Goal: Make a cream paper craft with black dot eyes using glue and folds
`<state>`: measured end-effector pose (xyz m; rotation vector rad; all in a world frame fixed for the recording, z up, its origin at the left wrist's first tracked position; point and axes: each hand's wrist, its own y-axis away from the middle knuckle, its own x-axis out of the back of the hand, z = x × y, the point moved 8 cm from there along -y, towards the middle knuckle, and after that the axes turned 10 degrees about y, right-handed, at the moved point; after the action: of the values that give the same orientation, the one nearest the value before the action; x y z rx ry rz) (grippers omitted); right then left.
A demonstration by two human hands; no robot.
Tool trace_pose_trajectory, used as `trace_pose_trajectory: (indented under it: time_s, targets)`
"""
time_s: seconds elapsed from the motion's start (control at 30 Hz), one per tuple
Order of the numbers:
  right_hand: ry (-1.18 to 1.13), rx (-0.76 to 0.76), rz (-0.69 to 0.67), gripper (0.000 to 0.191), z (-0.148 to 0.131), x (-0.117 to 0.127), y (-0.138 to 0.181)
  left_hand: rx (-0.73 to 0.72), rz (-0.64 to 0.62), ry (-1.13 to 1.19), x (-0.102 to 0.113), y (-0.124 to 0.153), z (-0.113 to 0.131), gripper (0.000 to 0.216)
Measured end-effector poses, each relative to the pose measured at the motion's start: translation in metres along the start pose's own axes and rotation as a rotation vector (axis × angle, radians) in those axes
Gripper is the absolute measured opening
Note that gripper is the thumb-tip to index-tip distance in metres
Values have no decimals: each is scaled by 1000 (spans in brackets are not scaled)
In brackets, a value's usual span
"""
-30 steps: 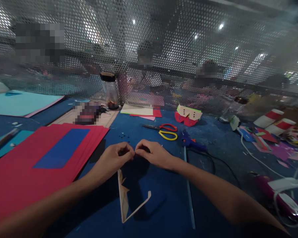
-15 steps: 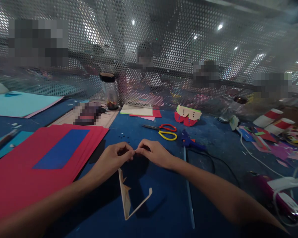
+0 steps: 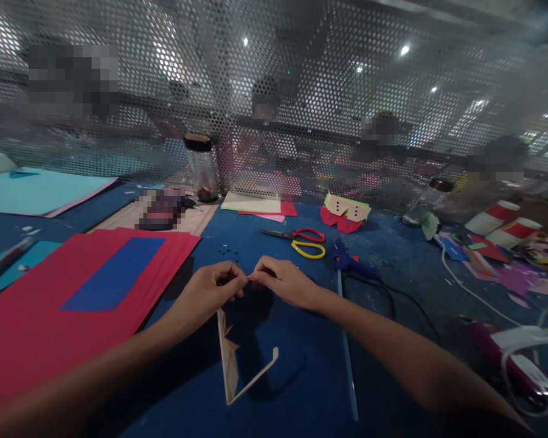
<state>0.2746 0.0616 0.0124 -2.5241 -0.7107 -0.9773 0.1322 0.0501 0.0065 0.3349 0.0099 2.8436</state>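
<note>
My left hand point(image 3: 216, 289) is closed in a pinch on a cream folded-paper piece shaped like glasses point(image 3: 229, 365). This paper hangs below the hand, its thin side arm with a bent tip sticking out to the right. My right hand point(image 3: 283, 281) is also pinched, its fingertips meeting those of the left. Whatever lies between the right fingertips is too small and hidden to make out. Beyond the hands are scissors point(image 3: 308, 250) with a red and a yellow handle loop. To the right lies a blue glue gun point(image 3: 353, 263), a clear glue stick point(image 3: 348, 359) extending from it under my forearm.
Red paper sheets point(image 3: 31, 304) with a blue strip point(image 3: 114, 274) lie left. Light-blue paper point(image 3: 41, 190) is farther back. A jar point(image 3: 203, 170) and a red-and-cream paper piece point(image 3: 345, 213) stand near the perforated screen point(image 3: 301, 134). Right are striped cups point(image 3: 513, 234), scraps, cables and a magenta device point(image 3: 520, 365).
The hanging paper has shifted very slightly to the left. Both hands keep their pinch in almost the same spot.
</note>
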Motion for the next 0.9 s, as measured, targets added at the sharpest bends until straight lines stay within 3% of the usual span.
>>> trace_pose_trajectory:
  time_s: [0.27, 0.47, 0.77, 0.9]
  targets:
    - [-216, 6, 154, 30, 8, 19, -4, 4, 16, 14, 5, -1, -3, 30]
    - [-37, 18, 234, 20, -15, 55, 6, -3, 51, 12, 12, -3, -8, 32]
    - [201, -55, 334, 17, -29, 71, 77, 44, 32, 104, 16, -2, -6, 40]
    - [196, -116, 351, 15, -28, 68, 109, 96, -6, 117, 18, -3, -8, 46]
